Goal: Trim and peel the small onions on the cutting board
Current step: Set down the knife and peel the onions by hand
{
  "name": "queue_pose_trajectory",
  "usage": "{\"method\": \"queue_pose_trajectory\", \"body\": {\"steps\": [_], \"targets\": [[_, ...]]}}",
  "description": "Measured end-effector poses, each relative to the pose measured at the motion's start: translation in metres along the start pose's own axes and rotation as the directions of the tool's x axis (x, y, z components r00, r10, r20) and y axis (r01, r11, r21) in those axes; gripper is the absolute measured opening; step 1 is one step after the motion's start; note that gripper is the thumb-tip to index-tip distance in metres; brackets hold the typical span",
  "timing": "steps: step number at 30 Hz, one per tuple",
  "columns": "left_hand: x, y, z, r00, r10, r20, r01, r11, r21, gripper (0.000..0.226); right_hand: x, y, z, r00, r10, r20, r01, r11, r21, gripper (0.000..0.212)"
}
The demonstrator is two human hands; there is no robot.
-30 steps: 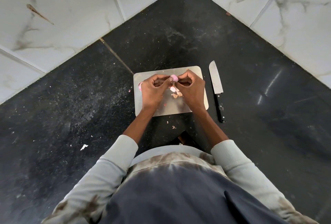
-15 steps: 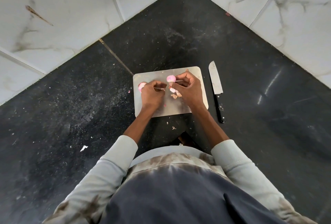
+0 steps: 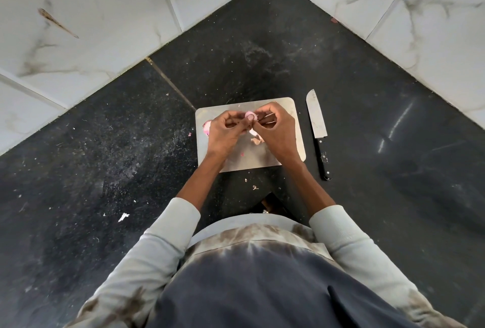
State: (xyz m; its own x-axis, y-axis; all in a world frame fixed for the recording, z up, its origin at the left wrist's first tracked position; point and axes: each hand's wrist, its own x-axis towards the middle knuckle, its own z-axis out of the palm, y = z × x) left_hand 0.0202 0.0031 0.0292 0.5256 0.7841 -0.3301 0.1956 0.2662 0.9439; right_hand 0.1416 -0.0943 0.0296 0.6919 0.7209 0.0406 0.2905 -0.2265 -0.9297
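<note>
Over the cutting board (image 3: 294,107) | left hand (image 3: 225,130) and right hand (image 3: 275,128) pinch one small onion (image 3: 250,116), peeling | another pink onion (image 3: 206,127) waits | skins (image 3: 256,140) shed | knife (image 3: 317,120) idle

Around you: dark speckled stone counter (image 3: 367,123), dusty and strewn with pale crumbs, one seam (image 3: 170,83) running across it; white marble-veined wall tiles (image 3: 91,12) meeting in a corner; soft glare streak (image 3: 399,120) at your right

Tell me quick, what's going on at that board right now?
Left hand and right hand both pinch one small pink onion above the cutting board. Peel scraps beneath. Knife idle beside board, nothing in the way.
</note>
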Motion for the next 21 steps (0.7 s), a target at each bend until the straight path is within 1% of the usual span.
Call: {"method": "queue_pose_trajectory", "body": {"steps": [4,6,9,12,14,16,18,21], "targets": [[-0.002,0.001,0.0,0.996,-0.066,0.055,0.07,0.994,-0.084,0.033,0.003,0.001,-0.001,0.998,-0.07,0.003,0.07,0.997,-0.04,0.018],[-0.004,0.002,0.002,0.99,-0.116,0.077,0.128,0.977,-0.168,0.026,0.003,0.002,-0.002,0.997,-0.07,0.014,0.07,0.997,-0.025,0.019],[-0.005,0.002,0.0,0.98,-0.17,0.104,0.193,0.939,-0.285,0.026,0.0,-0.001,0.0,1.0,0.009,0.028,-0.011,0.998,0.062,0.025],[-0.007,0.003,0.001,0.972,-0.187,0.141,0.224,0.916,-0.332,0.027,0.0,0.001,-0.003,0.993,0.111,0.026,-0.113,0.989,0.099,0.038],[-0.008,0.004,0.002,0.966,-0.202,0.16,0.247,0.903,-0.351,0.024,0.001,0.001,-0.006,0.988,0.145,0.045,-0.149,0.981,0.121,0.044],[-0.008,0.005,0.001,0.961,-0.219,0.172,0.269,0.887,-0.376,0.024,0.001,-0.001,-0.008,0.986,0.149,0.073,-0.159,0.975,0.156,0.041],[-0.008,0.005,0.002,0.956,-0.236,0.175,0.289,0.866,-0.409,0.026,0.0,-0.005,-0.009,0.987,0.133,0.093,-0.148,0.973,0.18,0.033],[-0.01,0.007,0.005,0.949,-0.257,0.184,0.312,0.849,-0.425,0.028,0.001,-0.004,-0.008,0.99,0.114,0.082,-0.126,0.979,0.16,0.023]]}}
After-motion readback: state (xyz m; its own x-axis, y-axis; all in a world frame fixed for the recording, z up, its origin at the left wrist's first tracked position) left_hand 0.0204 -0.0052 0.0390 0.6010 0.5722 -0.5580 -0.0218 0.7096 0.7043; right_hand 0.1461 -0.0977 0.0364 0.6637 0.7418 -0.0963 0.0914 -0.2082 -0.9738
